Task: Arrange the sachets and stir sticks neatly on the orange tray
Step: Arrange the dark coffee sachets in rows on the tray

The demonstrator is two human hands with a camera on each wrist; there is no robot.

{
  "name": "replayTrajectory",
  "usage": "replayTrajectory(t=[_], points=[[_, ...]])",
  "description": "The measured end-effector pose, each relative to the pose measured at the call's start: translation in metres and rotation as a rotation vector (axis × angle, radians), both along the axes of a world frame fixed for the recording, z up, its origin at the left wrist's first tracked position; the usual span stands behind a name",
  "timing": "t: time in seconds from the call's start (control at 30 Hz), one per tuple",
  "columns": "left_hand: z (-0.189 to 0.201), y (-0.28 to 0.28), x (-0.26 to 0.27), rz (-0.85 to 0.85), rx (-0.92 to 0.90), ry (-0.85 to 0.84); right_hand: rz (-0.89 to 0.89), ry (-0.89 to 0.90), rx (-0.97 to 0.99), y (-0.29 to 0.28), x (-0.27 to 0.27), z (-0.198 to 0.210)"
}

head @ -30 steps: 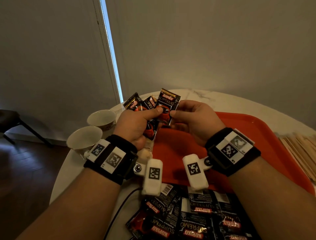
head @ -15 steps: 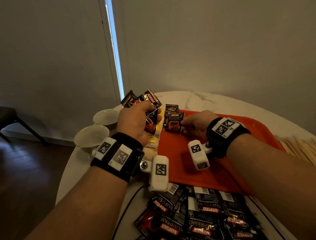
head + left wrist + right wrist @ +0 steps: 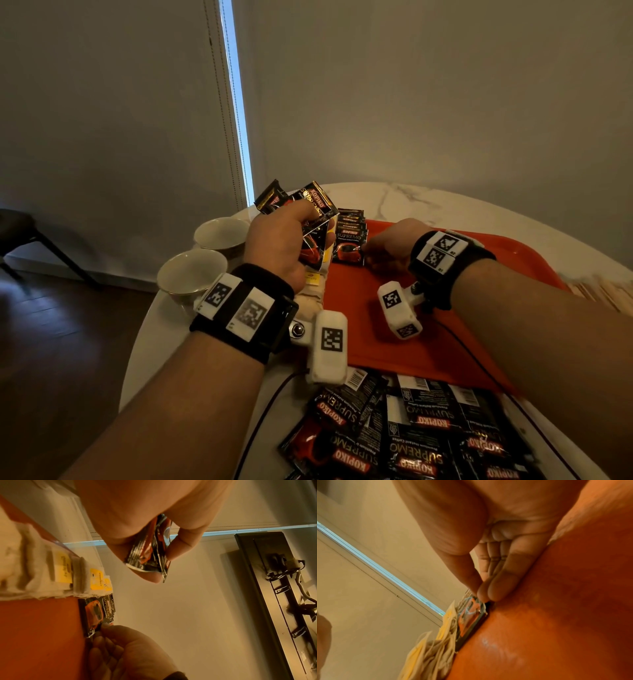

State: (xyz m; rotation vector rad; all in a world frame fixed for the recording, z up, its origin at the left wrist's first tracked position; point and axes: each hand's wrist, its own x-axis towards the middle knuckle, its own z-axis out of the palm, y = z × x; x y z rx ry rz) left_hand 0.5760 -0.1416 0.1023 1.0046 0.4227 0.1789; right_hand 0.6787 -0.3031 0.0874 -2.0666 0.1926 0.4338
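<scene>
My left hand (image 3: 284, 240) grips a fan of black Kopiko sachets (image 3: 310, 209) above the left edge of the orange tray (image 3: 445, 342); the left wrist view shows their lower ends (image 3: 149, 555) between thumb and fingers. An overlapping row of the same sachets (image 3: 349, 236) lies at the tray's far left. My right hand (image 3: 383, 246) is low on the tray and pinches the near corner of the front sachet (image 3: 471, 614) with thumb and fingertips. Wooden stir sticks (image 3: 609, 291) lie on the table right of the tray.
Tea bags with yellow tags (image 3: 310, 291) run along the tray's left side. A heap of loose sachets (image 3: 411, 438) lies at the near table edge. Two pale cups (image 3: 195, 270) (image 3: 222, 233) stand left of the tray on the round marble table (image 3: 428, 202).
My right hand took one sachet from the fan in my left hand, went down to the tray and laid it at the front of the row. The left hand still holds the other sachets.
</scene>
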Motion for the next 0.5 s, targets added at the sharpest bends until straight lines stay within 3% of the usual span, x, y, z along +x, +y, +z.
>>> replayTrajectory(t=[0.1, 0.23, 0.33, 0.43, 0.5], points=[[0.000, -0.001, 0.000, 0.004, -0.017, -0.010, 0.003, 0.023, 0.065, -0.003, 0.000, 0.000], [-0.001, -0.004, -0.001, -0.021, -0.005, -0.007, -0.027, 0.000, 0.315, -0.010, -0.008, 0.008], [-0.001, -0.009, -0.003, -0.041, 0.063, -0.017, 0.095, -0.058, 0.539, -0.019, -0.031, 0.021], [-0.001, -0.017, -0.008, -0.088, 0.148, -0.072, 0.254, -0.101, 0.630, -0.024, -0.055, 0.025], [-0.001, -0.022, -0.012, -0.131, 0.196, -0.102, 0.253, -0.153, 0.662, -0.024, -0.064, 0.020]])
